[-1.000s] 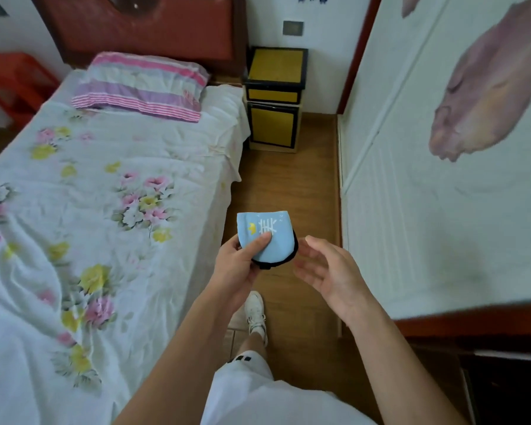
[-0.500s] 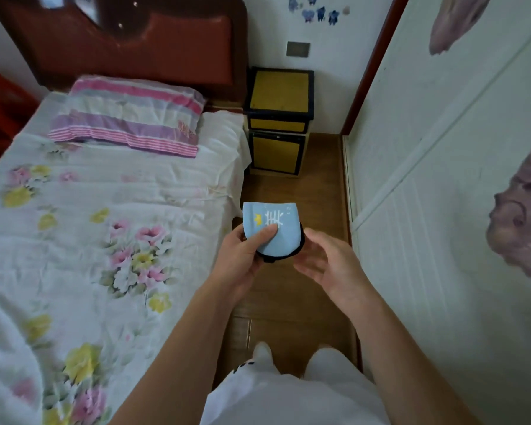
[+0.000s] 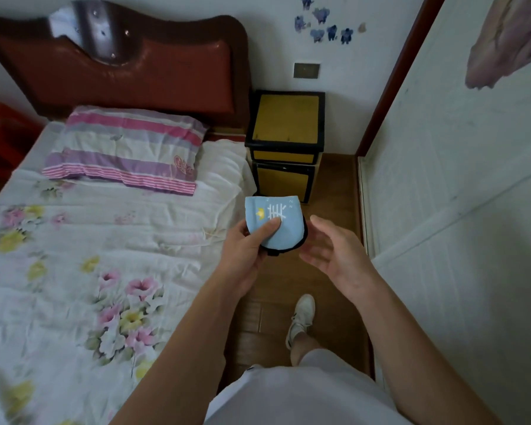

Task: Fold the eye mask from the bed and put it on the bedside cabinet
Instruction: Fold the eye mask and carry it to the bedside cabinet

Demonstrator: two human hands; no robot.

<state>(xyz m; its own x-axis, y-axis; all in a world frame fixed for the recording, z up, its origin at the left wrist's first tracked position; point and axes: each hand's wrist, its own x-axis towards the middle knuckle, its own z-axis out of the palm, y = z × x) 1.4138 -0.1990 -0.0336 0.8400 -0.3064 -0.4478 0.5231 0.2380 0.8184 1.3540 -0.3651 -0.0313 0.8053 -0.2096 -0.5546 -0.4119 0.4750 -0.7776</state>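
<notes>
Head view, looking forward and down along the aisle between bed and wall. Folded eye mask (image 3: 278, 223), light blue with black trim, a small yellow motif and white markings on the upper face, held in mid-air above the wooden floor (image 3: 328, 185), just off the bed's right edge and short of the bedside cabinet (image 3: 285, 124) at 12 o'clock from it. Left hand (image 3: 247, 246) grasping the mask, thumb (image 3: 265, 230) pressed on the blue face, remaining fingers hidden beneath. Right hand (image 3: 331, 250) at 3 o'clock of the mask, released, palm turned toward it, fingers loosely spread, just beside the black trim but apart from it. Bedside cabinet yellow-panelled with black framing, two front panels stacked below a flat top, standing against the far wall beside the headboard (image 3: 129, 75), dark red and padded. Striped pillow (image 3: 126, 148) in pink, purple and white at 10 o'clock of the mask, lying at the head of the bed (image 3: 74, 271), covered by a white floral sheet. White sneaker (image 3: 302, 317) on the floor at 6 o'clock, below the hands. White panelled surface (image 3: 457, 210) filling the right side; blue stickers (image 3: 322, 26) on the far wall above the cabinet.
</notes>
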